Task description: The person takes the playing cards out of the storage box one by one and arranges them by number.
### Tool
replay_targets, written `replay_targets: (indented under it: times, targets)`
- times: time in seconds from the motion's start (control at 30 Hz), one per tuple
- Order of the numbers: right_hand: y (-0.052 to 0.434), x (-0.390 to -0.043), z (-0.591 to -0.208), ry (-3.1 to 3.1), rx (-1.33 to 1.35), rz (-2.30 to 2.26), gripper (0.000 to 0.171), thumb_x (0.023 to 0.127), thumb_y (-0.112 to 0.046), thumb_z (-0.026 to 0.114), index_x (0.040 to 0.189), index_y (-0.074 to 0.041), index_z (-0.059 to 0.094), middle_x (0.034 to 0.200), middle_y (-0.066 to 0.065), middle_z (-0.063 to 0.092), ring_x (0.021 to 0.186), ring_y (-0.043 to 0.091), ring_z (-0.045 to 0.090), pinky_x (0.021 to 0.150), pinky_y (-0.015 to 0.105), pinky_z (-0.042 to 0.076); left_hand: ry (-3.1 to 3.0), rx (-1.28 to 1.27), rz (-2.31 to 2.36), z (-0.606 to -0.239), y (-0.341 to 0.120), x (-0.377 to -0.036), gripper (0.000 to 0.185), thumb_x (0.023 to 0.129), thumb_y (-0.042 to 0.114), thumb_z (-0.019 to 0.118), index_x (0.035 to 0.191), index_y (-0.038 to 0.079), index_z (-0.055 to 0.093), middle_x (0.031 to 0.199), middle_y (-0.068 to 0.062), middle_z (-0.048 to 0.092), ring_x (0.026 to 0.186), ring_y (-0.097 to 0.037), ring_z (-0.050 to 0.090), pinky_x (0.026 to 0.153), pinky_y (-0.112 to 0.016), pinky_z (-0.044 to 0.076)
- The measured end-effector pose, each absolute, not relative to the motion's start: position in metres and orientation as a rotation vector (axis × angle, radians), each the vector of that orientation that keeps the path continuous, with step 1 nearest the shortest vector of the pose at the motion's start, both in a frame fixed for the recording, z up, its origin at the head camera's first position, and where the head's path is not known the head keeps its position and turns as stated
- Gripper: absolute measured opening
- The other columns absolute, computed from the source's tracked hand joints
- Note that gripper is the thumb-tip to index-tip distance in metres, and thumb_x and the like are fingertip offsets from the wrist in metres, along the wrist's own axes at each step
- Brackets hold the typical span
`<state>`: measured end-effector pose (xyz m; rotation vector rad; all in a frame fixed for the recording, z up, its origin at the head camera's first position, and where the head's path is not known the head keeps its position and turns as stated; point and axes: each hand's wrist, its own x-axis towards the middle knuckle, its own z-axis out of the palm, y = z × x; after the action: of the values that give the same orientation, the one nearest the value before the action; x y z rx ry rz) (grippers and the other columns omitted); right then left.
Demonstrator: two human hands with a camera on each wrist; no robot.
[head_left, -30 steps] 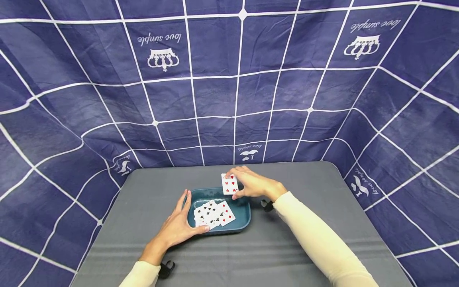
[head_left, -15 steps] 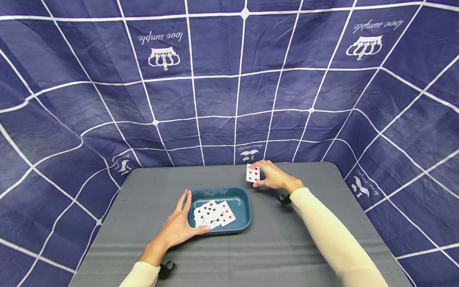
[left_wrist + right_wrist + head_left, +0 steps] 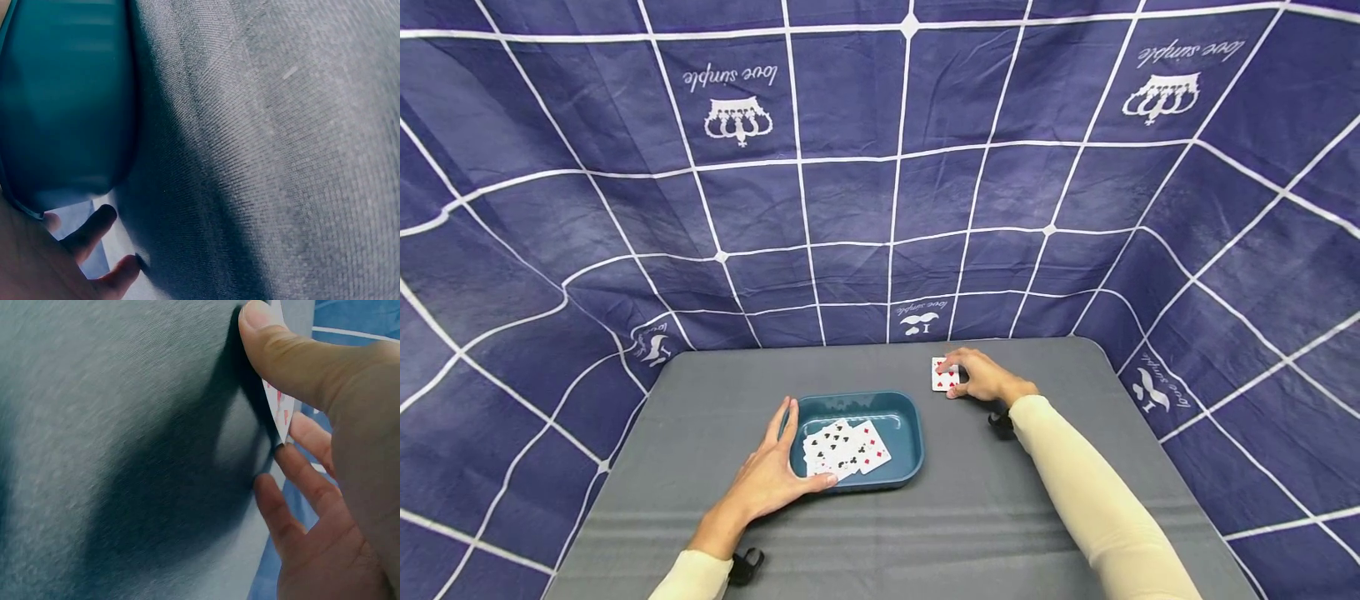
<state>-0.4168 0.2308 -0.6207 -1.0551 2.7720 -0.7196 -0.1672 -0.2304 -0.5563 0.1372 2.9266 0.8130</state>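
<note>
My right hand [image 3: 987, 377] pinches a playing card [image 3: 941, 385] with red hearts by its edges, between thumb and fingertips. It is low over the back of the grey table, right of the tray. In the right wrist view the card [image 3: 279, 412] shows edge-on close over the cloth, partly hidden by the thumb. My left hand [image 3: 765, 482] holds the left end of a teal tray [image 3: 904, 446], thumb on the front rim, fingers along the left side. Several face-up cards [image 3: 842, 450], spades, clubs and diamonds, overlap in the tray's left half.
Grey cloth [image 3: 880, 542] covers the table, with creases near the front. A dark blue curtain [image 3: 850, 200] with white grid lines stands behind and at both sides, meeting the table's back edge just beyond the right hand.
My right hand has carried the hearts card from above the tray's back rim to the right, then lowered it toward the table. The left hand and tray stay in place.
</note>
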Motion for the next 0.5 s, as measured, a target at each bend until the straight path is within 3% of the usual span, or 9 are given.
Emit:
replay_targets:
  times: [0.07, 0.2, 0.3, 0.5]
  targets:
    - [0.236, -0.416, -0.628, 2.776, -1.057, -0.726, 0.051, 0.095, -0.039, 0.099, 0.142, -0.029, 0.082, 0.168, 0.017, 0.066, 0.157, 0.045, 0.060, 0.133, 0.062, 0.045, 2.926, 0.136, 0.810, -0.556, -0.230, -0.167, 0.155, 0.080, 0.088, 0.090, 0.190, 0.022, 0.003, 0.200, -0.005, 0.003, 0.155, -0.056, 0.062, 0.110, -0.077, 0.056]
    - [0.229, -0.385, -0.594, 2.741, -1.014, -0.786, 0.048, 0.097, -0.033, 0.097, 0.142, -0.021, 0.082, 0.170, 0.021, 0.063, 0.158, 0.051, 0.057, 0.133, 0.065, 0.043, 2.924, 0.128, 0.803, -0.558, -0.229, -0.166, 0.156, 0.079, 0.089, 0.090, 0.190, 0.023, 0.002, 0.200, -0.005, 0.004, 0.153, -0.056, 0.063, 0.109, -0.078, 0.056]
    - [0.230, -0.383, -0.593, 2.748, -0.976, -0.805, 0.047, 0.098, -0.033, 0.096, 0.142, -0.023, 0.082, 0.171, 0.020, 0.063, 0.155, 0.056, 0.057, 0.131, 0.069, 0.044, 2.925, 0.134, 0.804, -0.559, -0.230, -0.166, 0.156, 0.079, 0.088, 0.091, 0.190, 0.023, 0.002, 0.199, -0.007, 0.004, 0.153, -0.056, 0.063, 0.109, -0.078, 0.056]
    - [0.233, -0.393, -0.611, 2.789, -0.997, -0.802, 0.044, 0.102, -0.033, 0.092, 0.143, -0.026, 0.081, 0.174, 0.014, 0.062, 0.155, 0.053, 0.056, 0.131, 0.065, 0.044, 2.928, 0.136, 0.806, -0.555, -0.231, -0.167, 0.156, 0.079, 0.086, 0.092, 0.190, 0.018, 0.006, 0.199, -0.007, 0.005, 0.151, -0.057, 0.064, 0.108, -0.078, 0.057]
